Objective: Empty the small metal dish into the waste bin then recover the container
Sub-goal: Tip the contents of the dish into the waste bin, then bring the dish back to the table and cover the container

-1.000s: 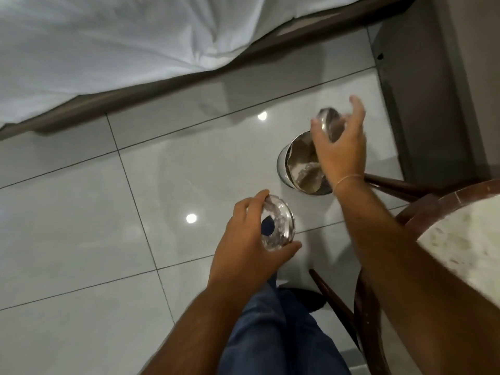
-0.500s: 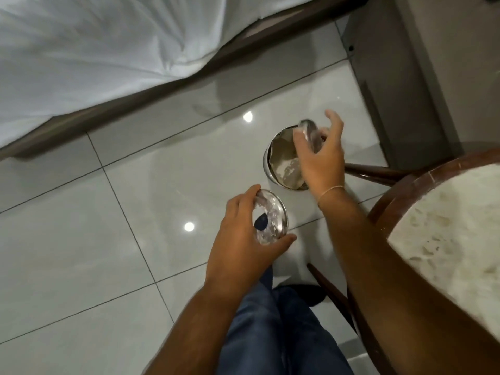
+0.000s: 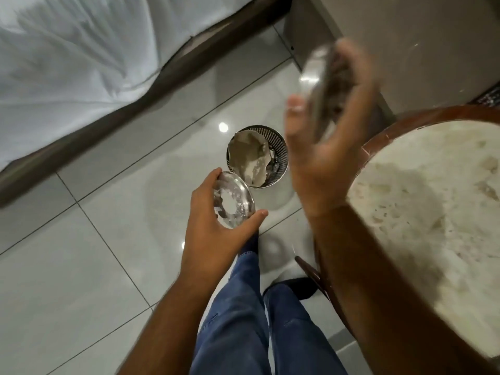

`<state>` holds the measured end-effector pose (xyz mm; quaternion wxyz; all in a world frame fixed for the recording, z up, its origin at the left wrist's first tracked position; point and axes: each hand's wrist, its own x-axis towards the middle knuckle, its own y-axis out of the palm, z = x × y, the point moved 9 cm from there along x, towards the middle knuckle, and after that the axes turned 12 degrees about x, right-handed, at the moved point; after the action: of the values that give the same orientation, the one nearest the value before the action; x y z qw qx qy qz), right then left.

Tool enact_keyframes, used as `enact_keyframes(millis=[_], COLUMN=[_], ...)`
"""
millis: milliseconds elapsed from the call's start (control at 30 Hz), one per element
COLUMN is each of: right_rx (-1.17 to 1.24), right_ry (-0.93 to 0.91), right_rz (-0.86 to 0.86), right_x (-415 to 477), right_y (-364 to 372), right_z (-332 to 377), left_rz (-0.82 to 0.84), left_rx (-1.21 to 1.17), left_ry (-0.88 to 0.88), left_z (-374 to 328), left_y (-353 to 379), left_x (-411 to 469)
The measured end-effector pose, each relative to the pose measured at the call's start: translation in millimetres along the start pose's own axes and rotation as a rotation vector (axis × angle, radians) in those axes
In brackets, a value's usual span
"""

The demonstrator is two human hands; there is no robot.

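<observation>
My right hand grips the small metal dish, held on edge and blurred, up and to the right of the waste bin. The waste bin is a small perforated metal can on the floor, with crumpled paper and scraps inside. My left hand holds the round shiny metal lid flat-side up, just below and left of the bin's rim. Whether anything is left in the dish cannot be made out through the blur.
A round table with a pale stone top and dark wooden rim fills the right side. A bed with white sheets runs along the upper left. Glossy grey floor tiles lie below. My legs in blue jeans stand under the hands.
My right hand has lifted the dish up and to the right, away from over the bin and toward the table. The left hand keeps the lid near the bin.
</observation>
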<state>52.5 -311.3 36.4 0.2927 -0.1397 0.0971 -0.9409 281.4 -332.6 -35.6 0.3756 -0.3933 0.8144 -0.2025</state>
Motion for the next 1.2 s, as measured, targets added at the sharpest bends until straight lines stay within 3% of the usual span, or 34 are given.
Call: enact_keyframes(millis=[100,167,267,400,700,1067,1200], right_rx=[-0.346,-0.337,0.103,0.774,1.020,0.873,0.987], right_ry=[0.569,0.762,0.854,1.209,1.246,1.196,1.163], right_rz=[0.394,0.376,0.080,-0.064,-0.148,-0.348,-0.488], right_x=[-47,-63,-50,-91,-130,-161,-182], right_y=[66,68,42,2,-95,-218,-259], right_z=[-130,-176,-169,-138,-96,-112,-125], left_rz=[-0.028,-0.026,-0.032,0.075,0.445,0.646,0.692], left_rx=[0.005,0.026,0.030,0.059,0.246,0.469,0.570], left_ry=[-0.069,-0.081,-0.067,0.049,0.475,0.741,0.846], left_z=[13,19,23,-13,-151,-228,-248], left_y=[0,-2,-7,7,88,201,248], left_x=[-3,-2,-1,4,-16,-70,-95])
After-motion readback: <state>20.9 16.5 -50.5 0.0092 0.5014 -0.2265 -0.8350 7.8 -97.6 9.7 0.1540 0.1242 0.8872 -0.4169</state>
